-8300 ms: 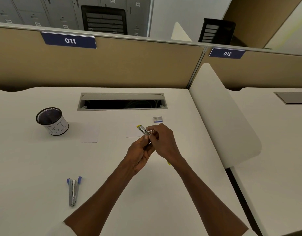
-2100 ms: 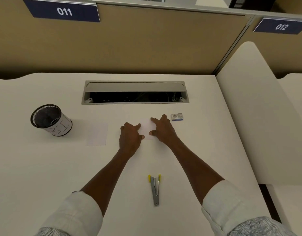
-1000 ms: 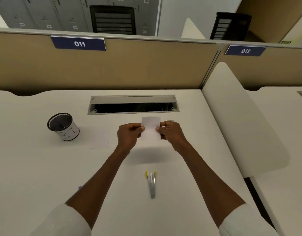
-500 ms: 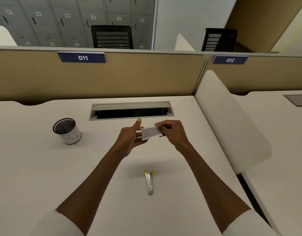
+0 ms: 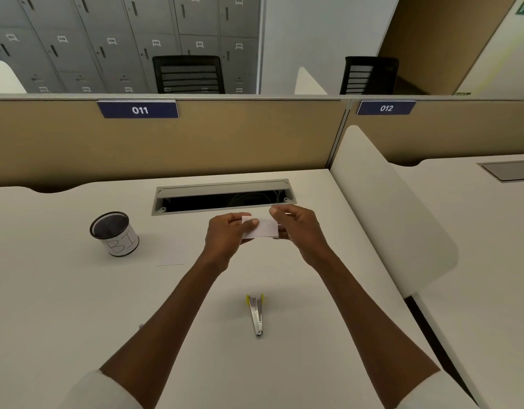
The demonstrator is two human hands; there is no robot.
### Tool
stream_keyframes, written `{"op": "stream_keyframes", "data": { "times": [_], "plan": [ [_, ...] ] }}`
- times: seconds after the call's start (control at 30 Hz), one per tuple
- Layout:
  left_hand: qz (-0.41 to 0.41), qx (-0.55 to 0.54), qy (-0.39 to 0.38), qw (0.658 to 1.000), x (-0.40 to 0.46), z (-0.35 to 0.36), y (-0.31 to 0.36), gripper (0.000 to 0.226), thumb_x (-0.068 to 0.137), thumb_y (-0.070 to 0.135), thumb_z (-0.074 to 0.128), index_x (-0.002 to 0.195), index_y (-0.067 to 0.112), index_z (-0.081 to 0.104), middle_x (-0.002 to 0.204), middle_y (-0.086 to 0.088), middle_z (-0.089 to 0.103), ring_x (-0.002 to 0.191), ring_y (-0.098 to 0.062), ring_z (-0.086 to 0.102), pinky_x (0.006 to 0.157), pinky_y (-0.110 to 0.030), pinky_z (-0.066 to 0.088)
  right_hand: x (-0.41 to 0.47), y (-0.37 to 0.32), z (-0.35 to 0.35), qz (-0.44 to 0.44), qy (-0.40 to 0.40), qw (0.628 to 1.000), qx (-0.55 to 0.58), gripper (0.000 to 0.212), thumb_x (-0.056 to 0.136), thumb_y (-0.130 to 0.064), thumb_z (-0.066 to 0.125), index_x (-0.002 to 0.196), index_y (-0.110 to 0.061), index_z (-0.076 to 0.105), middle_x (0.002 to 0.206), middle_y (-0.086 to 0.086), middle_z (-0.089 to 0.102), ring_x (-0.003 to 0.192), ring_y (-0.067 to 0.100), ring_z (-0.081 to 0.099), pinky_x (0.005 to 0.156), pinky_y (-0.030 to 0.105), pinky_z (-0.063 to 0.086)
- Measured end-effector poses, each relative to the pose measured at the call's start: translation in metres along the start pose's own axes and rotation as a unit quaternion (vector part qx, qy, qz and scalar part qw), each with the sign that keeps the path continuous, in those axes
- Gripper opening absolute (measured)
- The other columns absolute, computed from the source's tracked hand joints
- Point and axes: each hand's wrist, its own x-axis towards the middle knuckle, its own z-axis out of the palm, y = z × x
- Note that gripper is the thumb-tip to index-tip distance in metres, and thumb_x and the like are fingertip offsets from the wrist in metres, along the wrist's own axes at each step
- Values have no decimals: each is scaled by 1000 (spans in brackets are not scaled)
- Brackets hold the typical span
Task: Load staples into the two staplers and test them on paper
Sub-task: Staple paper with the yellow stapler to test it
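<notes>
Both hands up over the desk [image 5: 77, 305], just in front of the cable slot [image 5: 223, 196]; the left hand [image 5: 225, 239] pinches one end of the folded paper [image 5: 262, 228], thumb on top; the right hand [image 5: 299, 228] pinches the other end, fingers curled round it; nearer the person than the slot, the yellow-tipped stapler [image 5: 256, 314] lies flat between the forearms; left of the slot sits the mesh cup [image 5: 114, 233], with a second sheet [image 5: 172, 252] beside it.
</notes>
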Motion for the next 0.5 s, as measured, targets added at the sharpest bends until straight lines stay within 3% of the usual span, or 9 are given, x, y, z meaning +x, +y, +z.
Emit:
{"op": "stream_keyframes", "data": {
  "times": [0.1, 0.23, 0.5],
  "plan": [
    [21, 7, -5, 1000, -2, 2, 3, 24, 81, 16, 77, 104, 10, 71, 101, -12, 73, 92, -24, 71, 84, -36, 59, 0, 0, 0, -9, 14, 1000, -9, 28, 85, -27, 73, 110, -13, 71, 101, 7, 71, 92, 21, 69, 77, 36, 61],
    [32, -7, -9, 999, -4, 4, 6, 27, 79, 13, 79, 104, 11, 70, 98, -13, 74, 88, -24, 73, 81, -35, 60, 0, -1, 2, -25, 25, 999, 0, 13, 83, -16, 75, 96, -17, 72, 87, -4, 72, 82, 13, 70, 70, 24, 60],
    [39, 12, 1, 999, -5, 2, 6, 32, 77, 11, 81, 107, 8, 70, 90, -6, 75, 83, -20, 73, 75, -29, 60, -2, -2, 4, -17, 13, 1000, 17, 14, 83, -15, 75, 95, -20, 71, 93, -3, 71, 87, 17, 68, 74, 26, 60]
  ]
}}
